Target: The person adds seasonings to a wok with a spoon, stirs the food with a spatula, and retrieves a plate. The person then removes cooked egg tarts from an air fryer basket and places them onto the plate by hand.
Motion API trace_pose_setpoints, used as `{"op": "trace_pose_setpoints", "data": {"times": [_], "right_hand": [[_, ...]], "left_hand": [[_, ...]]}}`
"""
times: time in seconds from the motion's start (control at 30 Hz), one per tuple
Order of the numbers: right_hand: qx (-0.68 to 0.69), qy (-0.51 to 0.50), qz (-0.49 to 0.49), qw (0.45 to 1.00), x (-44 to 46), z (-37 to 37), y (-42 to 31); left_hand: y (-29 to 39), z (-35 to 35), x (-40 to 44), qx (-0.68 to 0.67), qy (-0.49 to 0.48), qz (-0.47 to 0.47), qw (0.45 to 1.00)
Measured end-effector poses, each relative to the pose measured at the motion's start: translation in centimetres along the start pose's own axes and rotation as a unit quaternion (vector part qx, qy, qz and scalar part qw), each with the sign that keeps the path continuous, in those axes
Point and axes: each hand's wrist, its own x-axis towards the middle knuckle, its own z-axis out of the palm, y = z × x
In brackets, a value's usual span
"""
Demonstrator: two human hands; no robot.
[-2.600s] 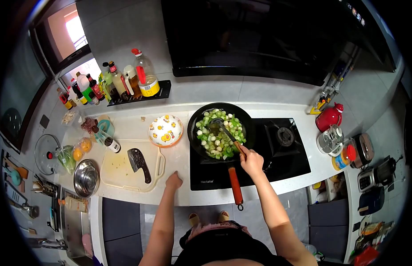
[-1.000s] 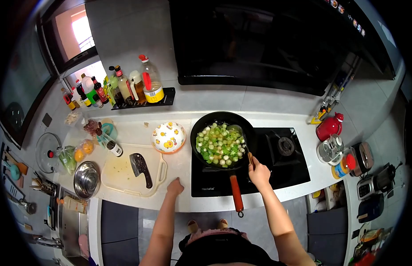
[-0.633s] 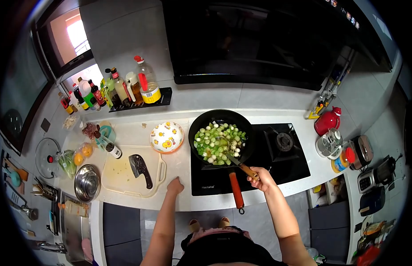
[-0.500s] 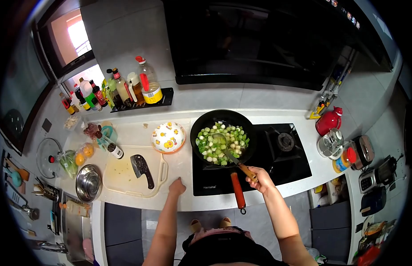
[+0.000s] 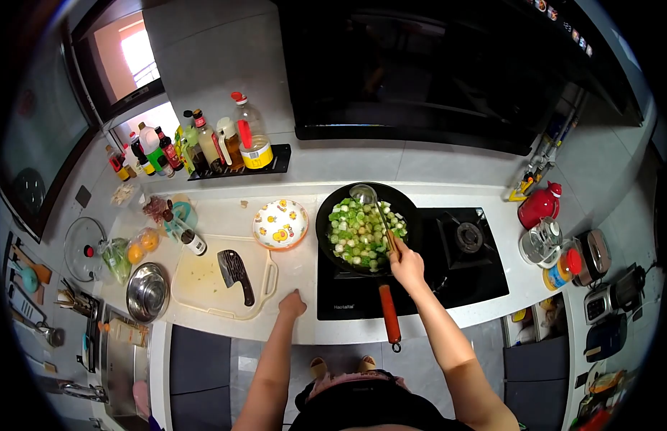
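While the right hand point(image 5: 407, 264) grips the wooden handle of a metal ladle point(image 5: 363, 193), its fingers wrapped around the grip, the ladle's bowl sits by the far rim of a black wok point(image 5: 412, 233). Chopped green vegetables point(image 5: 358, 237) fill the wok, which stands on the left side of the black cooktop point(image 5: 448, 287), red handle toward the person. The left hand point(image 5: 292, 304) rests on the counter point(image 5: 302, 267) between cooktop and cutting board point(image 5: 197, 284); I can't tell how tightly its fingers curl. A cleaver point(image 5: 235, 276) lies on the board.
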Motion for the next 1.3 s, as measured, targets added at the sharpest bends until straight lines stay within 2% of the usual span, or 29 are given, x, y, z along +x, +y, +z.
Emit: {"op": "trace_pose_setpoints", "data": {"times": [0.2,0.37,0.4,0.77,0.87,1.17,1.3], "right_hand": [[-0.053,-0.043,-0.077,0.995,-0.1,1.2,-0.3],[-0.053,-0.086,-0.104,0.989,-3.1,-1.8,-1.9],[-0.062,-0.099,-0.093,0.989,-3.8,-2.1,-1.3],[0.015,0.004,-0.036,0.999,-11.7,-10.1,1.8],[0.029,-0.013,0.005,0.999,-12.2,-12.1,1.4],[-0.043,-0.027,-0.025,0.998,-9.1,-7.2,2.9],[-0.058,-0.032,-0.001,0.998,-6.0,-5.3,2.1]], "left_hand": [[0.2,-0.1,-0.2,0.003,0.003,-0.001,1.000],[0.3,-0.3,-0.4,0.007,0.005,-0.004,1.000],[0.3,-0.3,-0.3,0.007,0.006,-0.004,1.000],[0.0,0.1,0.4,0.024,-0.004,0.008,1.000],[0.1,0.3,1.0,0.031,-0.015,0.005,0.999],[0.9,0.5,0.2,0.043,-0.006,-0.009,0.999],[1.0,0.3,0.0,0.036,-0.016,-0.012,0.999]]}}
